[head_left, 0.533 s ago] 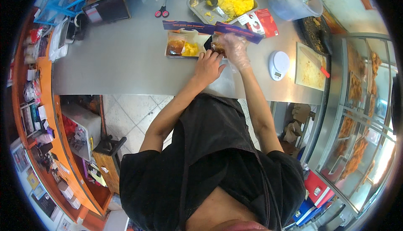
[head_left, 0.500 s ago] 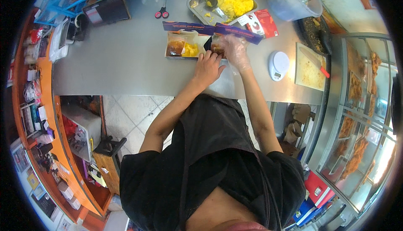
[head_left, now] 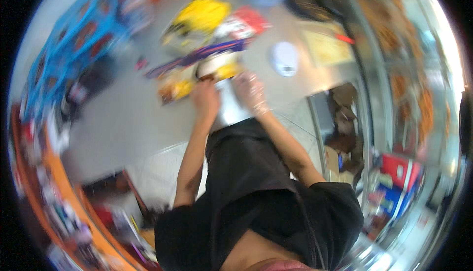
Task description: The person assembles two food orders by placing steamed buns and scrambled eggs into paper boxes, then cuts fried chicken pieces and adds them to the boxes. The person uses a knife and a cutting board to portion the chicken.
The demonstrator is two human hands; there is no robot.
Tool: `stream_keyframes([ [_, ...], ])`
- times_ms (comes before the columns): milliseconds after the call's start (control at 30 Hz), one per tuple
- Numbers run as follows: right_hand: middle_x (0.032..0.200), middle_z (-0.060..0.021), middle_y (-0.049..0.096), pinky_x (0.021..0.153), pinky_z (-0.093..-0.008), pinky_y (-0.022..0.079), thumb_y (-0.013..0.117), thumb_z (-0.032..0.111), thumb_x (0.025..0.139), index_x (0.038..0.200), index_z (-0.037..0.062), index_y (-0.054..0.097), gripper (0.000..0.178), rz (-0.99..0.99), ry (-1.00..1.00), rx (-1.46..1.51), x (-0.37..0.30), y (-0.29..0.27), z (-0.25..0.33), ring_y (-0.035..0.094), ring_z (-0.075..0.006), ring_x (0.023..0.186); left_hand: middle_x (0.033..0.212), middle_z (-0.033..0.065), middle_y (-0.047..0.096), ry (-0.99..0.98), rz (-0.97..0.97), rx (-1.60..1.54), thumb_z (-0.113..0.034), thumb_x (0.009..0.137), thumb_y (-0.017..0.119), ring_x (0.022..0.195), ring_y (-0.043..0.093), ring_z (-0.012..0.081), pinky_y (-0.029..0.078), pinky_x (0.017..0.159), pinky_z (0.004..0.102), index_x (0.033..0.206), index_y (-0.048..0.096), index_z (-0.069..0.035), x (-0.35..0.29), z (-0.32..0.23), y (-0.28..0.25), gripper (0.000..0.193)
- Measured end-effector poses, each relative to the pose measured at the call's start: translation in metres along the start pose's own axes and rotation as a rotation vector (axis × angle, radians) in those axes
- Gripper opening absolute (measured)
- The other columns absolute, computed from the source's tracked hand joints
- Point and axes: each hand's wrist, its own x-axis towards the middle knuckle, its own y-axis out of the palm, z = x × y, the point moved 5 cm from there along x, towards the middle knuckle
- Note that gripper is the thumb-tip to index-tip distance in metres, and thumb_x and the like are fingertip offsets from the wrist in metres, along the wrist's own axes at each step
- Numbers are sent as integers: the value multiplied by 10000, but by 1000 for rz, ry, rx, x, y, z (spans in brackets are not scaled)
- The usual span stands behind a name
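Observation:
Two takeaway boxes with white insides and raised purple lids sit side by side on the steel table. The left box (head_left: 176, 87) contains yellow food and something brown; the right box (head_left: 214, 64) has yellow food at its right end. At the front left of the right box is my bare left hand (head_left: 206, 98), fingers curled in at its edge. My right hand (head_left: 250, 92), in a clear plastic glove, closes on that box's front right corner. Motion blur hides the exact fingertips.
Behind the boxes a metal tray (head_left: 175, 42) holds yellow food (head_left: 204, 14), with a red-and-white packet (head_left: 241, 24) beside it. A white scale (head_left: 284, 59) and a cutting board (head_left: 325, 44) with a red-handled knife (head_left: 345, 39) stand to the right. Blue crates (head_left: 81, 39) fill the far left.
The view has swung, so the table appears turned and shifted left. My right hand has come out of the right box to its front corner. My left hand stays at the box's front.

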Motion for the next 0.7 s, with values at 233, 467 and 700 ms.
stream_keyframes([
  [233, 833, -12, 704, 653, -294, 532, 719, 132, 950, 904, 74, 688, 80, -522, 466, 152, -60, -246, -95, 613, -96, 749, 1000, 123, 700, 12, 31, -215, -210, 930, 701, 898, 654, 316, 501, 818, 443, 1114, 712, -33, 3, -29, -24, 256],
  [467, 1027, -155, 683, 938, -394, 506, 756, 351, 927, 1153, -7, 637, 440, -1467, 116, -635, -154, -624, -93, 654, -260, 989, 930, 111, 688, 205, 317, -341, -132, 936, 674, 831, 641, 269, 492, 799, 418, 1092, 711, -28, -7, -137, 52, 191],
  [700, 1619, -350, 189, 1239, -571, 94, 501, 641, 975, 1581, -61, 203, 974, -1718, 225, -1415, -107, -894, -112, 139, -447, 1538, 903, 109, 689, 400, 320, -498, -69, 908, 681, 748, 643, 269, 513, 722, 387, 1094, 710, -38, 14, -337, 169, 191],
])
